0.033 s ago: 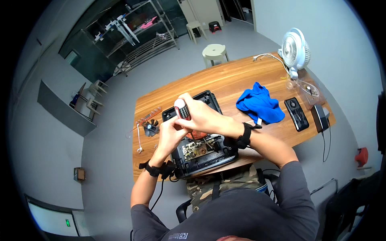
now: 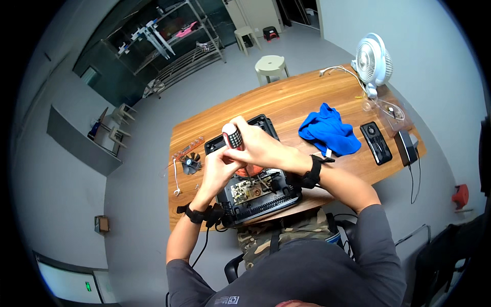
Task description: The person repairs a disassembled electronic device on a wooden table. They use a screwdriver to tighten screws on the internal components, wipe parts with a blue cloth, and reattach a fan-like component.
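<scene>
Evidently, your right hand [image 2: 254, 147] is wrapped round the thick handle of a red-and-white screwdriver [image 2: 232, 136], above an open black housing [image 2: 262, 210] on the wooden table [image 2: 284, 109]. Your left hand [image 2: 217, 173] bunches its fingers just below; whether they pinch the shaft, I cannot tell. The shaft points down toward the circuit board [image 2: 242, 194], near an orange-red coil [image 2: 255, 170], and the tip's contact is too small to make out. The screwdriver looks light and rigid, its patterned grip unlikely to slip, so hold it by the handle. The housing seems stiff, best steadied at its rim; the board's parts look fragile, so spare them any pressure.
</scene>
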Demonstrator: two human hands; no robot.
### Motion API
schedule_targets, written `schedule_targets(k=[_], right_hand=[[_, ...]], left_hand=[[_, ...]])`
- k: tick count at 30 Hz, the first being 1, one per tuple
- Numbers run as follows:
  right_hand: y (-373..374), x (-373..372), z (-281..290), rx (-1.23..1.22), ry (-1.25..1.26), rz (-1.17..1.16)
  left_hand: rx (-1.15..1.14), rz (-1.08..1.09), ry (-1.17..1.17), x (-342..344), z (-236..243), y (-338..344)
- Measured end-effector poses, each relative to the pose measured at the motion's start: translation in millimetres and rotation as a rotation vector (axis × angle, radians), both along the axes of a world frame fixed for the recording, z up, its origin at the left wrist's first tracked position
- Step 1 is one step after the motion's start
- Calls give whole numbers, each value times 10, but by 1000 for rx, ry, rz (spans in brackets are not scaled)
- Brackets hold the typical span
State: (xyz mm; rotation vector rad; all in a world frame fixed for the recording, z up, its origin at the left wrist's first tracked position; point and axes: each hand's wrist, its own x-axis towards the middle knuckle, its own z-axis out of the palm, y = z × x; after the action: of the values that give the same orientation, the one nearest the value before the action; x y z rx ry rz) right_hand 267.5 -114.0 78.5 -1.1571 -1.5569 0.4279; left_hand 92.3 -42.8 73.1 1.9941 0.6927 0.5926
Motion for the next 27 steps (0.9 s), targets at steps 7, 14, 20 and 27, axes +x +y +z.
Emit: schedule_targets(k=[7, 14, 20, 27], right_hand=[[-285, 757, 14, -311, -29, -169], [-290, 1235, -882, -685, -414, -308], [-173, 1269, -1230, -802, -456, -367], [-103, 1398, -1532, -771, -505, -331]], left_hand=[[-69, -168, 133, 235, -45, -54], [129, -110, 324, -236, -307, 364], [44, -8, 358, -718, -498, 419], [22, -14, 297, -957, -637, 391]])
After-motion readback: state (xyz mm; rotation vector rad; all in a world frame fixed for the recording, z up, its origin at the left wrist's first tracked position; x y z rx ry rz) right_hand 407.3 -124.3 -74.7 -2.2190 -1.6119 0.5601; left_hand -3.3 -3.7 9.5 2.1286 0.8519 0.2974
